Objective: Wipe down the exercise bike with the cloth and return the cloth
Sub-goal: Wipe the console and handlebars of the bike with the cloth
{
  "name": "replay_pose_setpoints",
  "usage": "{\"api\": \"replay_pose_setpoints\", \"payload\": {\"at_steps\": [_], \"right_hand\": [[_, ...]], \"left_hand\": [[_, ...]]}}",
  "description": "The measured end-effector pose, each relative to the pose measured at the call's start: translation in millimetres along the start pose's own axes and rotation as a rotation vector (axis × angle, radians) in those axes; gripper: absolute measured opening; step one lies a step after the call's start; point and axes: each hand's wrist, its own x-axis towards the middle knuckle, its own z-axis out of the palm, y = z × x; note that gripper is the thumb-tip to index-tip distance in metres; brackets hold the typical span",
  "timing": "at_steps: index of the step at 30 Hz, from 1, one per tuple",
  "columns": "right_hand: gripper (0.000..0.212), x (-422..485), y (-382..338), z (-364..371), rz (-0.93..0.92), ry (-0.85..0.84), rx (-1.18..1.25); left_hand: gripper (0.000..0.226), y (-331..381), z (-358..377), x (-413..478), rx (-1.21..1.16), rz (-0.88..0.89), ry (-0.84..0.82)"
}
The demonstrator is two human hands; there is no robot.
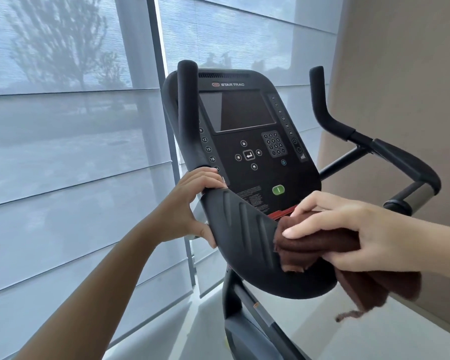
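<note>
The black exercise bike console fills the middle of the view, with a dark screen, keypad and a green button. My right hand grips a folded brown cloth and presses it against the ribbed lower lip of the console; the loose end of the cloth hangs down at the right. My left hand grips the left edge of the console, fingers over the top and thumb underneath.
Two black handlebar horns rise beside the console, the left handlebar and the right handlebar, which bends round to a silver grip. Windows with sheer blinds lie behind. A beige wall stands at the right. The bike's post drops to a pale floor.
</note>
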Motion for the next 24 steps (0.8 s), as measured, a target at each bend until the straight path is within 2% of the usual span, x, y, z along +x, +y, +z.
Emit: {"api": "replay_pose_setpoints", "payload": {"at_steps": [2, 6, 7, 11, 14, 17, 24], "right_hand": [[0.054, -3.3, -1.7, -6.6, 0.022, 0.004, 0.039], [0.052, 32.6, -15.0, -3.1, -0.034, 0.321, 0.043], [0.051, 44.2, -20.0, 2.2, -0.056, 0.345, 0.018], [0.043, 67.2, -28.5, 28.9, 0.002, 0.189, 0.024], [0.034, 67.7, -29.8, 34.2, 0.029, 0.307, 0.019], [0.030, 60.4, -37.1, 34.5, -0.004, 0.379, -0.136], [0.030, -3.2, -25.4, 33.4, -0.082, 0.364, -0.227]], "left_hand": [[0.091, 0.0, 0.3, -0.1, 0.003, 0.008, 0.008], [0.088, 0.5, 0.3, -0.9, -0.027, -0.004, 0.014], [0.089, 0.3, 0.1, -1.1, -0.034, -0.009, 0.013], [0.092, -0.3, 0.2, -1.8, -0.054, -0.026, 0.002], [0.090, 0.4, 0.6, -2.0, -0.053, -0.032, 0.014], [0.087, 1.9, 0.4, -1.1, -0.045, -0.032, 0.000], [0.086, 4.1, -0.1, -2.6, -0.030, -0.043, 0.001]]}}
